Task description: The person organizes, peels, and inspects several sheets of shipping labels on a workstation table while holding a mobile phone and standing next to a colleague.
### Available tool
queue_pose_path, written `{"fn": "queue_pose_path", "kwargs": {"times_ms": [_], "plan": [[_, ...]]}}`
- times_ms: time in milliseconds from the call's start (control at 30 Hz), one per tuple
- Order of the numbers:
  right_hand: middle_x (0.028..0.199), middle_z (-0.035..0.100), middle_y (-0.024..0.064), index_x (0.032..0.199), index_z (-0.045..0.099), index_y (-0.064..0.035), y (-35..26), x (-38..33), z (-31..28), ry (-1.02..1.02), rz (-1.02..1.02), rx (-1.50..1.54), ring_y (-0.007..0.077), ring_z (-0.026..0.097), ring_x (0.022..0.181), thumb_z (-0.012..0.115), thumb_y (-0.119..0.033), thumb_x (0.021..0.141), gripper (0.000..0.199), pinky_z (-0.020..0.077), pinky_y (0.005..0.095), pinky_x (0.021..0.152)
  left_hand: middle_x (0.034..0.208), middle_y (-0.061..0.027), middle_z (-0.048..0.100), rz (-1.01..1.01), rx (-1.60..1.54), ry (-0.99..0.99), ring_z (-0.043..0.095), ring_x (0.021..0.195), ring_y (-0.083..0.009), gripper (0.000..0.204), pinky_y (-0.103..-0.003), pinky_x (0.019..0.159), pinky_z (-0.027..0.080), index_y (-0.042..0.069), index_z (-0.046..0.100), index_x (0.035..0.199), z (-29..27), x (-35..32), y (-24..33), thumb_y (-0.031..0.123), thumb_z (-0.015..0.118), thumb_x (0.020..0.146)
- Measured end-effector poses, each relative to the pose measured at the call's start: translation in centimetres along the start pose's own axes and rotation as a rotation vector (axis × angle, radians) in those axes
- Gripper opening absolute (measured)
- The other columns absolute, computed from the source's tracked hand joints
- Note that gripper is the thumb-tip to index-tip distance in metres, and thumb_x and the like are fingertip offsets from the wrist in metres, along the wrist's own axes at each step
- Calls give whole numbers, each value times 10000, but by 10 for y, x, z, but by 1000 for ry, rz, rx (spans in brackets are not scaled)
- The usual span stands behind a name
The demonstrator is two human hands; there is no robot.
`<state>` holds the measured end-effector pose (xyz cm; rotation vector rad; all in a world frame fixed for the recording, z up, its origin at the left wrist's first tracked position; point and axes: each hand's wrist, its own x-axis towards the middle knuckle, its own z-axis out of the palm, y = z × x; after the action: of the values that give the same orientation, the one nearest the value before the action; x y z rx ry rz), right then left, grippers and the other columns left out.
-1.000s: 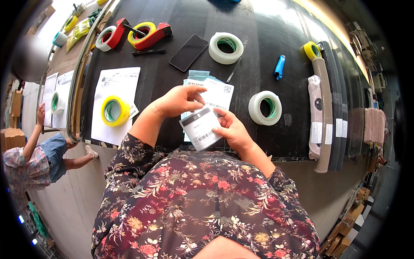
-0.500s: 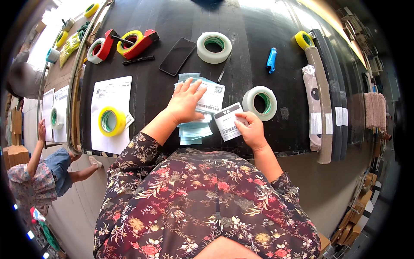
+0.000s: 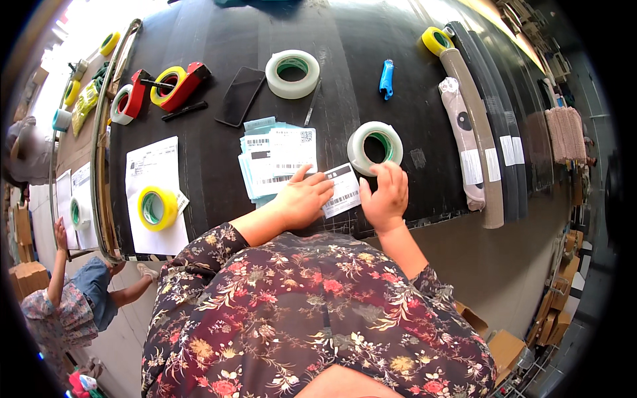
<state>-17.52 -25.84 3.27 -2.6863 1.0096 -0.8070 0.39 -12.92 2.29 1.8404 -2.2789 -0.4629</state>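
A white shipping label [image 3: 343, 188] with black print lies on the dark tabletop. My left hand [image 3: 304, 201] rests flat at its left edge, fingers stretched out. Just right of the label, my right hand [image 3: 385, 197] has its fingers loosely bent and thumb apart, holding nothing I can see. Its fingertips are at the lower rim of a clear tape roll [image 3: 358, 149]; whether they touch it I cannot tell. Beyond my left hand sits a loose stack of labels [image 3: 293, 149] on bluish backing, partly covered by that hand.
At the back are a second clear tape roll [image 3: 292, 74], a phone [image 3: 240, 96], a blue cutter [image 3: 386, 79] and red tape dispensers [image 3: 179, 88]. Left, a yellow tape roll [image 3: 158, 207] sits on a paper sheet [image 3: 152, 159]. Long wrapped rolls [image 3: 474, 132] line the right side. Another person [image 3: 66, 292] stands left.
My right hand has let go of the label and moved up toward the tape roll. My left hand has shifted from the label stack to the label's left edge. The view has turned slightly.
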Motion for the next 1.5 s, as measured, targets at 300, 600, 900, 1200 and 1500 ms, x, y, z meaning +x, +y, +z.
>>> {"fn": "queue_pose_path", "kwargs": {"times_ms": [300, 600, 900, 1200, 1500], "plan": [[908, 657, 38, 958, 674, -103, 31, 42, -21, -102, -129, -37, 265, 615, 847, 785, -202, 668, 326, 494, 399, 743, 1380, -62, 489, -22, 60, -16, 364, 1357, -227, 563, -504, 1174, 139, 51, 557, 1245, 4, 17, 9, 278, 733, 761], [862, 597, 0, 914, 634, -134, 18, -5, -15, -331, -225, -126, 224, 585, 806, 764, -183, 635, 312, 455, 378, 680, 1311, -45, 545, -118, -54, 112, 410, 1323, -219, 478, -505, 1161, 153, 105, 595, 1198, -19, 6, 4, 233, 734, 759], [1104, 616, 139, 1131, 620, -31, -32, 60, 0, -515, 18, 481, 342, 607, 979, 691, -140, 803, 353, 498, 404, 836, 1213, -111, 619, -657, 5, 394, 445, 1299, -259, 536, -481, 1142, 139, 76, 560, 1265, -26, -46, -45, 251, 717, 783], [1180, 604, 221, 1243, 546, 34, -54, 86, 64, -683, 340, 555, 303, 620, 1053, 559, -67, 871, 386, 487, 370, 919, 1213, -116, 629, -724, -41, 336, 412, 1329, -272, 585, -529, 1148, 63, 60, 518, 1311, -22, -44, -40, 247, 710, 791], [1392, 398, 299, 1357, 442, 26, -57, 65, 61, -731, 161, 420, 415, 403, 1296, 711, -188, 774, 677, 344, 438, 1090, 1238, -98, 621, -647, -201, 411, 447, 1305, -269, 617, -534, 1132, 115, 26, 445, 1351, -23, -49, -29, 158, 694, 802]]}}
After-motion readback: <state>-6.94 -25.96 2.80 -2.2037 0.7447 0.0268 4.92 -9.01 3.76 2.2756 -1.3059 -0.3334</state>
